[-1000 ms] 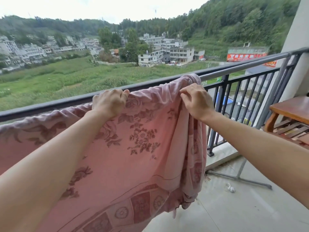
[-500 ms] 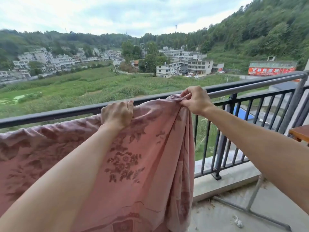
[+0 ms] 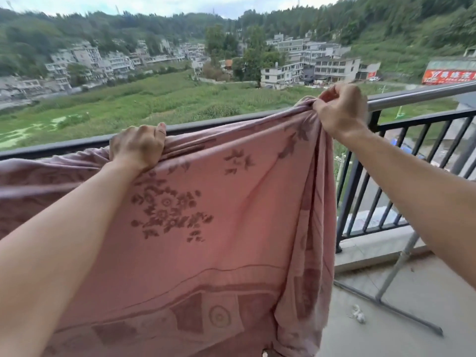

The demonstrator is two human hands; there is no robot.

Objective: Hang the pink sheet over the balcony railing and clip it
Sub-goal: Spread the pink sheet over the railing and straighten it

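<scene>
While the hands were closer half a second ago, the right hand [image 3: 340, 109] is now clutching a bunched corner of the sheet [image 3: 219, 228] farther right along the railing [image 3: 425, 95]; the left hand [image 3: 137, 146] is gripping its top edge. The sheet is draping over the railing, long axis running left-right.

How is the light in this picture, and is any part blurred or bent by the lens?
Head view: soft overcast light, no hard shadows or glare. Head view: the bars of the balcony railing lean at the right, likely wide-angle distortion. Head view: the pink sheet, left hand and right hand are fairly sharp; the far hilltops look slightly smeared.
</scene>
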